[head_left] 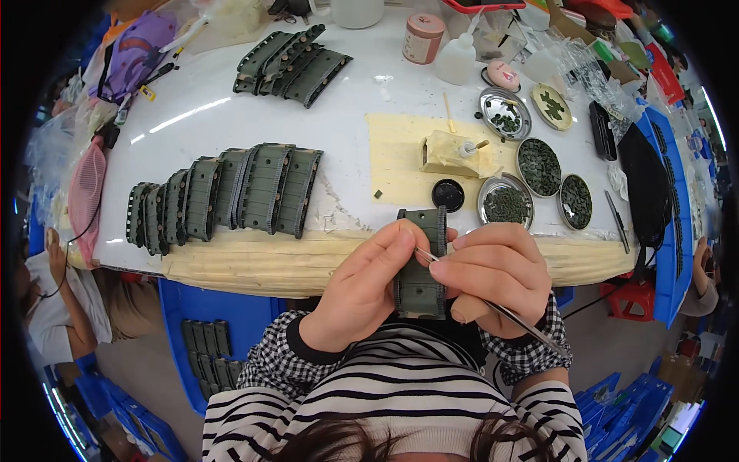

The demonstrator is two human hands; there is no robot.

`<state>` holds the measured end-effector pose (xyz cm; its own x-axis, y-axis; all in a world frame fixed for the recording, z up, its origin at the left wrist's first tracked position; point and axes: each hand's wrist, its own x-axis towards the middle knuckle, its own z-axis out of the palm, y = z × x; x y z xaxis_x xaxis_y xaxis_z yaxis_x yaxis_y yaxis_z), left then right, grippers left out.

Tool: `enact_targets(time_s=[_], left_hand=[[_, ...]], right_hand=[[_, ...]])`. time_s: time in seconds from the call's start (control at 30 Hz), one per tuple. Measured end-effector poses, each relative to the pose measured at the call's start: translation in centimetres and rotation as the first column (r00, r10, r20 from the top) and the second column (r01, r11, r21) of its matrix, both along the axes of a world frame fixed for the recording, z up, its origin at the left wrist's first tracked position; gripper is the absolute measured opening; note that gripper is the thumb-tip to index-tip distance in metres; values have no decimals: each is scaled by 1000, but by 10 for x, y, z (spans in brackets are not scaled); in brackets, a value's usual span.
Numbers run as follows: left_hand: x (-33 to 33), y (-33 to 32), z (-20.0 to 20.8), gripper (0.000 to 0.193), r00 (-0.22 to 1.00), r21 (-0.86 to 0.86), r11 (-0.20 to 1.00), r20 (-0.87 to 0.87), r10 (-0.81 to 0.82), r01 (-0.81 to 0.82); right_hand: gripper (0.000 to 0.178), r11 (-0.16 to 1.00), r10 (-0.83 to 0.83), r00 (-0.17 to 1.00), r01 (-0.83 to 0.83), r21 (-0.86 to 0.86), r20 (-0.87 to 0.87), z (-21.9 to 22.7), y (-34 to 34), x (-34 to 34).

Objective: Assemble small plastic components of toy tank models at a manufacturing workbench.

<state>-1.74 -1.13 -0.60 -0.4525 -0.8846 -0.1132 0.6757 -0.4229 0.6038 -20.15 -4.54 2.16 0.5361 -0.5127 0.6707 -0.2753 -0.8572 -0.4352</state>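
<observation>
At the lower centre of the frame, the left hand (368, 286) curls its fingers around a green track piece (420, 266), gripping it upright. The right hand (495, 276) pinches metal tweezers (493, 306) closed-fisted, their tip touching the piece's upper middle

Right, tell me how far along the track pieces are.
Done, it seems: two rows of green track pieces and laid out on the table. In hand: the left hand holds one track piece while the right hand works tweezers on it. Left: small parts fill the round dishes.
</observation>
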Motion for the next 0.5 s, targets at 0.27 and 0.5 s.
enact_targets(time_s=[0.27, 0.5], left_hand=[[8, 3, -13, 27, 991, -75, 997, 129, 31, -22], [3, 5, -6, 31, 999, -28, 999, 31, 21, -20]], right_hand=[[25, 976, 77, 994, -91, 199, 76, 2, 0, 3], [24, 676, -32, 929, -252, 692, 370, 2, 6, 5]])
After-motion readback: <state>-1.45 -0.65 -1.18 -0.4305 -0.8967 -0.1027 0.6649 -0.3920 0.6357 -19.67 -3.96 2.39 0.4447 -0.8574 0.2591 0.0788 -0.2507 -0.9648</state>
